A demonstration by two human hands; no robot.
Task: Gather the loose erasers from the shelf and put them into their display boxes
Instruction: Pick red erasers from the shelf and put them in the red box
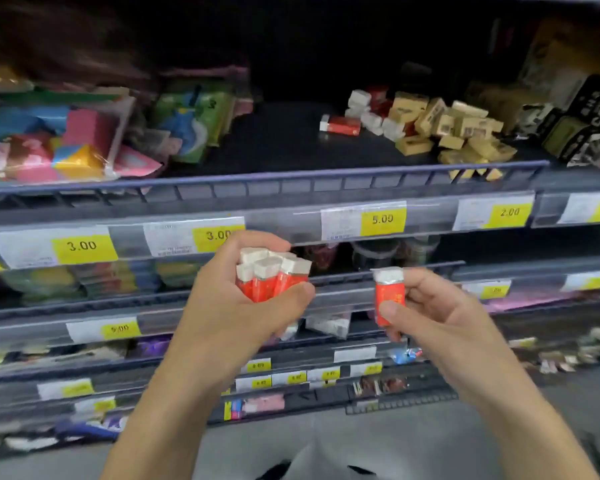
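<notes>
Left hand [257,303] grips a bundle of red-sleeved erasers [272,277]; right hand [430,306] pinches a single eraser [389,299].
Partway: loose erasers [378,117] remain far right on the shelf [291,140]; display boxes probably the blurred ones at far right.

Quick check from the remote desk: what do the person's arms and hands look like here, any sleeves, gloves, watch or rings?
Both forearms are bare up to the bottom edge of the picture, with no sleeve showing. The left hand and the right hand wear no gloves. No watch, bracelet or ring shows on either wrist or on the visible fingers. The nails that show look short and unpainted, though motion blur limits fine detail.
</notes>
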